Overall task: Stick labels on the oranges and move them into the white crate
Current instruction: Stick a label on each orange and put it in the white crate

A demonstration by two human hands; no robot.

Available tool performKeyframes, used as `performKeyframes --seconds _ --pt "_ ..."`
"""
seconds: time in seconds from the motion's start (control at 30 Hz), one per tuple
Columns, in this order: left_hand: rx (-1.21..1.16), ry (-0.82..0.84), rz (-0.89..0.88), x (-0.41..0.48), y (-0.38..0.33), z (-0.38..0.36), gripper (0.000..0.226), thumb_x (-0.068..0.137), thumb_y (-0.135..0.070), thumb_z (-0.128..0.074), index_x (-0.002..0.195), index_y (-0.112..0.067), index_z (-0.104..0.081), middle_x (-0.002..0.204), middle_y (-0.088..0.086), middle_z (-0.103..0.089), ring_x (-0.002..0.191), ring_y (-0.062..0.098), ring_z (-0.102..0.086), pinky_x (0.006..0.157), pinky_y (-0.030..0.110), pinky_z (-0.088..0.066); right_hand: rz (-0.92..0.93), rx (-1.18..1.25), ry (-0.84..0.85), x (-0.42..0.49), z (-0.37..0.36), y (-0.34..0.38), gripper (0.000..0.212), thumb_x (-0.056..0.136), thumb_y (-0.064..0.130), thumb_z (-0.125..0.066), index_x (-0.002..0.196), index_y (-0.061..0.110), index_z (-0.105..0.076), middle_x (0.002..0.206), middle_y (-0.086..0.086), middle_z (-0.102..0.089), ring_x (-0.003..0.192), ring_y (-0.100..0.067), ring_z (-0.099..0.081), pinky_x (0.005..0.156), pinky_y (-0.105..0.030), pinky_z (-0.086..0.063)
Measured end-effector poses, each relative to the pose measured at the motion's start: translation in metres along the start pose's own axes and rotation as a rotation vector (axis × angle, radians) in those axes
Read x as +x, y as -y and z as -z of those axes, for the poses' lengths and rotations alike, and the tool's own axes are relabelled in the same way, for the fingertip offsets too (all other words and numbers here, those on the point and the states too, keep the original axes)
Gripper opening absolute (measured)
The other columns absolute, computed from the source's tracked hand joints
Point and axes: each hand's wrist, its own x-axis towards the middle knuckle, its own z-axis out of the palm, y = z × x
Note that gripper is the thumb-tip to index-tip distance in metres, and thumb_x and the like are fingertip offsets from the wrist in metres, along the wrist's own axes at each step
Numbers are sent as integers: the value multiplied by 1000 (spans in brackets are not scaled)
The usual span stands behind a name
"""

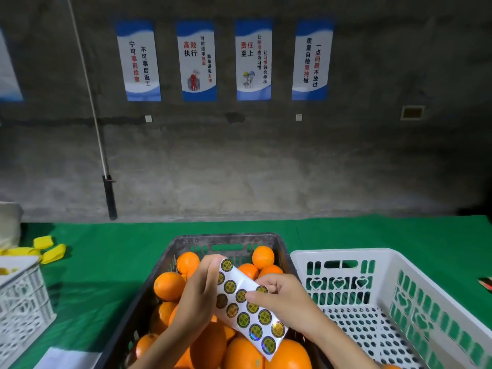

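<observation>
A dark crate (170,255) in front of me is full of oranges (169,285). Over it my left hand (197,296) grips the upper left edge of a white label sheet (249,308) carrying several round gold stickers. My right hand (279,298) pinches at a sticker near the sheet's right edge, thumb on top. To the right stands the white crate (386,258) with a perforated floor; an orange shows at its bottom near edge (391,366).
A green cloth (106,262) covers the table. Another white crate (24,296) sits at the left edge, with yellow wrappers (52,253) behind it. White paper (66,359) lies at the lower left. A grey wall with posters rises behind the table.
</observation>
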Motion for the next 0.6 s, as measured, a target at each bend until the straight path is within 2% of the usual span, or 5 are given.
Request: performKeyframes --seconds 0.07,0.17,0.33,0.47,0.6 --pt "-31 72 5 2 0 0 30 92 -62 -46 107 -42 -63 101 -2 -73 93 19 -72 69 34 -61 -14 34 -23 0 3 0 16 84 22 -80 89 8 -75 87 -9 -78 81 -27 -76 67 -33 -60" --pt "-117 113 35 4 -1 0 25 98 -43 -54 116 -26 -60 96 10 -76 88 29 -74 67 46 -61 -31 96 -112 0 7 0 16 80 20 -83 91 10 -78 86 -9 -78 80 -27 -76 68 -33 -61" --pt "-210 -155 38 6 -5 2 12 102 -24 -51 102 -34 -59 84 16 -75 76 32 -74 53 39 -59 -110 392 -26 0 14 0 25 79 12 -82 102 5 -78 104 -19 -75 97 -36 -73 83 -43 -61" --pt "-178 -103 46 6 0 0 5 99 -28 -54 103 -32 -54 84 15 -74 77 30 -75 52 34 -58 -84 546 -175 2 10 -3 26 86 12 -74 112 6 -73 105 -19 -75 96 -36 -74 71 -38 -62" --pt "-209 -7 125 6 5 1 31 88 -37 -62 117 -35 -52 89 16 -73 83 29 -75 55 35 -58 -38 538 -252 4 11 -7 19 92 10 -68 110 6 -72 102 -16 -76 94 -32 -75 67 -32 -61"
